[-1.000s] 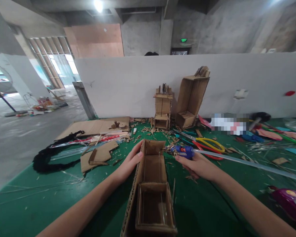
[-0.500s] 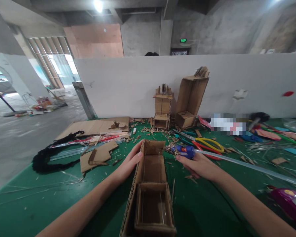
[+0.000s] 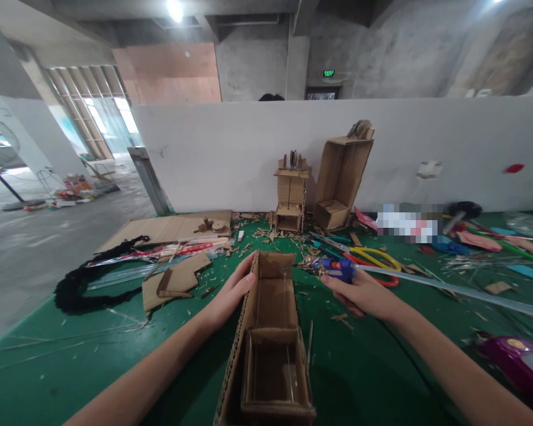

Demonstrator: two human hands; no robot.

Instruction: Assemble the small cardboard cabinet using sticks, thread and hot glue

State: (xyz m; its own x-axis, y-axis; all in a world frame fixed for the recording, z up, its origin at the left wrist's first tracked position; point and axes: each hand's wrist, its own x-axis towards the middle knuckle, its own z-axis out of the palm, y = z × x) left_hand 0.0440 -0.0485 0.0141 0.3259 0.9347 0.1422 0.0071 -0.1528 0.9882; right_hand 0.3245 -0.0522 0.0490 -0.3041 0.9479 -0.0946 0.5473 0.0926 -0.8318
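Note:
A long open cardboard box [image 3: 275,302] lies in front of me on the green tabletop, with a smaller open cardboard box [image 3: 277,408] set in its near end. My left hand [image 3: 237,287] grips the long box's left wall near the far end, thumb over the edge. To the right, my right hand [image 3: 355,290] is closed around a blue glue gun [image 3: 337,269] whose nozzle points left, a little apart from the box's far right corner. A long clear glue stick [image 3: 444,291] runs out of the gun's back to the right.
Two cardboard models [image 3: 292,189] [image 3: 344,177] stand against the white partition [image 3: 222,154]. Scissors with yellow handles [image 3: 377,257] lie beyond the glue gun. A purple device [image 3: 513,361] sits at right. Black cord [image 3: 71,290], cardboard pieces [image 3: 175,281] and scraps lie at left.
My right hand and the glue gun have shifted slightly right, away from the box's corner. My left hand keeps its grip on the box.

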